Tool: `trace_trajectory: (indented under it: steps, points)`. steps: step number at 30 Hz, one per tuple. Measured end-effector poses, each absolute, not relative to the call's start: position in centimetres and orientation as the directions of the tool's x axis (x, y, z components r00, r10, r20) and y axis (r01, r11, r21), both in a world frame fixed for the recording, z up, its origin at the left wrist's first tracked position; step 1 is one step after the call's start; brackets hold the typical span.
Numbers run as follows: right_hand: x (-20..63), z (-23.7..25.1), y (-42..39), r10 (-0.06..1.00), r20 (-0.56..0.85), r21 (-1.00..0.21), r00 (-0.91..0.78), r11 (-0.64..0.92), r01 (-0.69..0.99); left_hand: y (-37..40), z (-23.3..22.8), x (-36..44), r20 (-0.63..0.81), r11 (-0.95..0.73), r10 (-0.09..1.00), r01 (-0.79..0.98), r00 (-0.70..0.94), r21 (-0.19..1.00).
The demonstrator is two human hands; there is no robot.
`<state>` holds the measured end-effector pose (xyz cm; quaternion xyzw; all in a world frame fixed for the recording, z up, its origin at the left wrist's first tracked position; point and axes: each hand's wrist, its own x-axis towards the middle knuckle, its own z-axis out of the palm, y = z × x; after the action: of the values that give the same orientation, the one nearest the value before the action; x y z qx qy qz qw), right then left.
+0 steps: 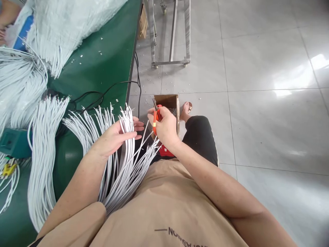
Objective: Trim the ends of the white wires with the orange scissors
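"fashion" is legible on the tan shirt (167, 195). just off the right edge of the green table (108, 63), the left hand (114, 137) has its fingers around a bunch of white wires (127, 120); beside it, the right hand (167, 126) grips an orange-handled cutter (154, 118). an open cardboard box (178, 113) stands on grey floor tiles (257, 113).

This looks like a workshop or small factory floor: a green-topped bench (113, 51) carries thick bundles of white cables (42, 154), one partly under clear plastic (77, 17), while small pale clippings (100, 52) dot the bench and the grey tiled floor (257, 120), where a wheeled metal frame (171, 63) and an open cardboard box (166, 100) stand nearby
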<state>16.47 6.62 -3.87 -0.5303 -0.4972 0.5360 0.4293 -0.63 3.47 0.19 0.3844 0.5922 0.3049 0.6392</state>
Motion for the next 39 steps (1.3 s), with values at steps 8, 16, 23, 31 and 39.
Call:
trace_trajectory:
  steps: [8,16,23,31,39]
  points:
    - [15.6,-3.8,5.9,0.954,-0.041,-0.967,-0.297,0.037,0.252,3.5,0.2,-0.8,-0.498,0.499,0.853,0.035,0.156,0.866]
    - [15.7,-4.2,5.3,0.943,-0.04,-0.95,-0.329,0.066,0.306,4.0,-1.0,-1.2,-0.419,0.423,0.905,0.064,-0.069,0.904]
    - [16.8,-4.5,5.5,0.912,-0.201,-0.863,-0.358,0.008,0.505,3.9,-0.9,-0.7,-0.415,0.423,0.899,0.037,-0.138,0.905]
    - [17.0,-4.0,5.8,0.851,-0.292,-0.682,-0.437,0.136,0.719,3.9,-0.8,-0.6,-0.362,0.391,0.915,0.167,-0.177,0.905]
    - [17.3,-2.5,6.1,0.804,-0.34,-0.567,-0.488,0.239,0.788,3.7,-1.1,-0.4,-0.298,0.346,0.932,0.261,-0.208,0.901]
